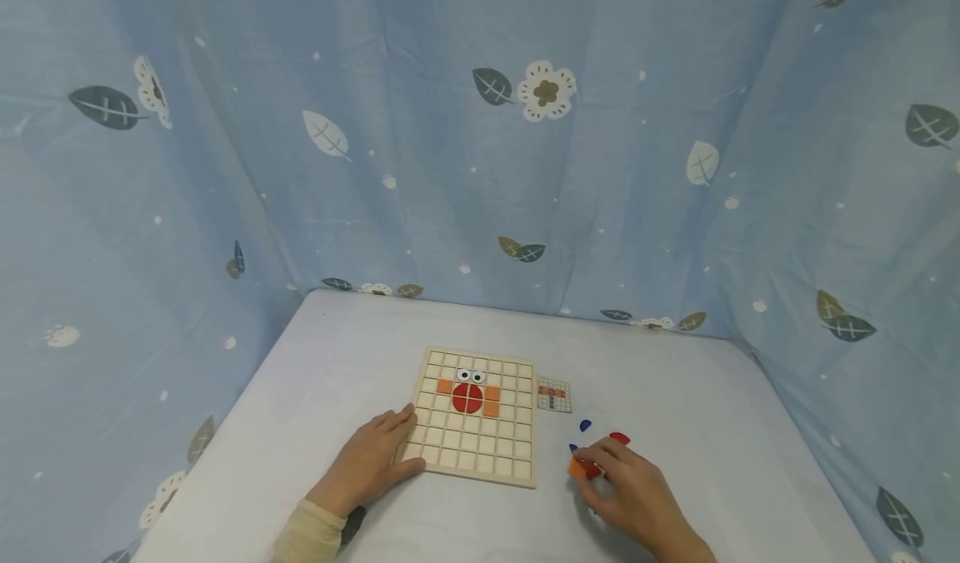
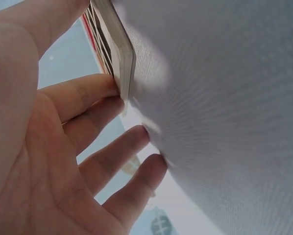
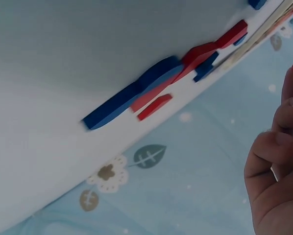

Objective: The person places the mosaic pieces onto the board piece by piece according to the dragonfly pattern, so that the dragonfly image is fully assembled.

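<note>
My left hand (image 1: 371, 460) rests at the near left corner of a wooden grid board (image 1: 480, 475), fingers along its left edge and thumb by the near edge. In the left wrist view the fingertips touch the board's side (image 2: 127, 63). On the grid lie two eye tiles (image 1: 471, 376), a red circle (image 1: 467, 398) of quarter pieces, and orange squares (image 1: 492, 401) on both sides. Right of the board, my right hand (image 1: 633, 492) pinches an orange square tile (image 1: 576, 468) above the table. Only its edge shows in the right wrist view.
A small pattern card (image 1: 554, 395) lies against the board's right edge. Loose red pieces (image 1: 619, 437) and blue pieces (image 1: 585, 425) lie around the right hand, several more showing in the right wrist view. A patterned blue curtain (image 1: 420, 171) surrounds the white table (image 1: 360, 330).
</note>
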`<state>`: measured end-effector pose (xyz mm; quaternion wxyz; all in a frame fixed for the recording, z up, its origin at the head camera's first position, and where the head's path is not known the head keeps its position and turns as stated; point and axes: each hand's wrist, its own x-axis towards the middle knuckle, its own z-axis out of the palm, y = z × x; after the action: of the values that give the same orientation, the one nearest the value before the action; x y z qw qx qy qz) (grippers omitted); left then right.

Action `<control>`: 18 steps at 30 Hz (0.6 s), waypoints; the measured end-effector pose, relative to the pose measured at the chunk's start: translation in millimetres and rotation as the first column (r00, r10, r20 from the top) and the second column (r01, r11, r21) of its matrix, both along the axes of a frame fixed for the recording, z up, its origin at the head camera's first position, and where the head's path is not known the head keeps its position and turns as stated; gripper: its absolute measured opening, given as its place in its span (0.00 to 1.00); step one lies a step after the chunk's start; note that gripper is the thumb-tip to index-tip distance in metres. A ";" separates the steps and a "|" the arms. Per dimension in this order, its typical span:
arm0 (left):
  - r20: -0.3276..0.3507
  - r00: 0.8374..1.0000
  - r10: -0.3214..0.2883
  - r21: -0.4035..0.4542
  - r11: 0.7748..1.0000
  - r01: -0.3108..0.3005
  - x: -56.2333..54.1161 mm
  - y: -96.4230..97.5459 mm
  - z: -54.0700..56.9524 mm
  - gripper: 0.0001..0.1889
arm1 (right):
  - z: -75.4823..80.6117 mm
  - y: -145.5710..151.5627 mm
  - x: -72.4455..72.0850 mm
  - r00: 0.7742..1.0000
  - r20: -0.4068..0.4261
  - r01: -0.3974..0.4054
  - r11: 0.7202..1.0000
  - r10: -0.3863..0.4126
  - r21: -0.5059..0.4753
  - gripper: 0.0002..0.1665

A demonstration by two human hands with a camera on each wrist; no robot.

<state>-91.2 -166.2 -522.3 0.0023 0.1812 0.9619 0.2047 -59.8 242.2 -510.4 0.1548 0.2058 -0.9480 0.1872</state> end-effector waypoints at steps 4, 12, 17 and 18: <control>-0.003 1.000 0.000 -0.005 1.000 0.000 -0.1 0.5 -0.7 0.39 | -1.1 -5.7 -4.3 0.999 -0.021 -0.039 0.999 0.039 -0.007 0.21; 0.000 1.000 0.000 -0.002 1.000 0.000 0.2 0.8 -0.6 0.39 | -4.8 -13.2 -9.3 0.997 -0.025 -0.077 0.995 0.076 -0.060 0.21; -0.001 1.000 -0.002 0.000 1.000 0.002 0.5 0.9 0.1 0.39 | -6.6 -15.8 -12.6 0.996 -0.029 -0.081 0.995 0.080 -0.063 0.20; -0.001 1.000 -0.001 0.000 1.000 0.001 0.5 0.9 0.2 0.39 | -6.8 -16.2 -13.3 0.996 -0.032 -0.082 0.995 0.080 -0.062 0.20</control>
<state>-90.7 -165.3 -522.1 0.0018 0.1819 0.9618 0.2044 -73.1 226.1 -517.2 0.1676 0.2420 -0.9299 0.2203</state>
